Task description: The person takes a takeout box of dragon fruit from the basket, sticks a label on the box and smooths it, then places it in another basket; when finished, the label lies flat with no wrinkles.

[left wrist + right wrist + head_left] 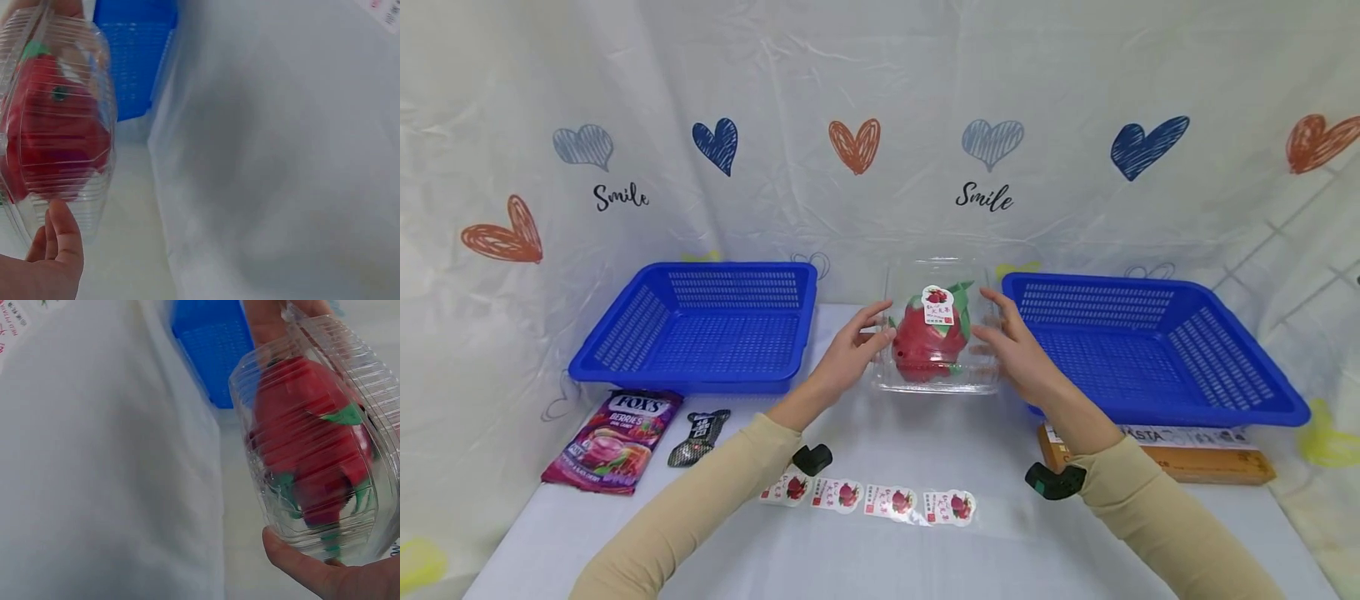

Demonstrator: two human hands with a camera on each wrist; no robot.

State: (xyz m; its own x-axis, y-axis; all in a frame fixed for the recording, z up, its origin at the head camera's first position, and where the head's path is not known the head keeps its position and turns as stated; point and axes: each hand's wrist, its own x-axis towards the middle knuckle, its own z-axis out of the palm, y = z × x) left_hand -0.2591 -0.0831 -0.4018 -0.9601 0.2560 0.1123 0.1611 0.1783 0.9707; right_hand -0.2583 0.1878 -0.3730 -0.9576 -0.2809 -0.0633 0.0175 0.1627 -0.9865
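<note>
Between my two hands is a clear plastic clamshell box (936,385), lid closed and lifted off the table in both wrist views. Inside it lie red dragon fruit (913,337) with green tips; how many I cannot tell. A white sticker (938,308) with a dragon fruit picture is on the lid. My left hand (852,348) grips the box's left side. Its right side is held by my right hand (1021,354), thumb and fingers on the edge. A strip of matching stickers (891,502) lies on the table between my forearms.
Blue plastic baskets stand on the left (688,385) and the right (1157,408). Left of my arm lie a purple Fox's candy bag (613,440) and a small dark packet (698,437). An orange-brown pasta box (1210,464) sits before the right basket. A white curtain (910,67) hangs behind.
</note>
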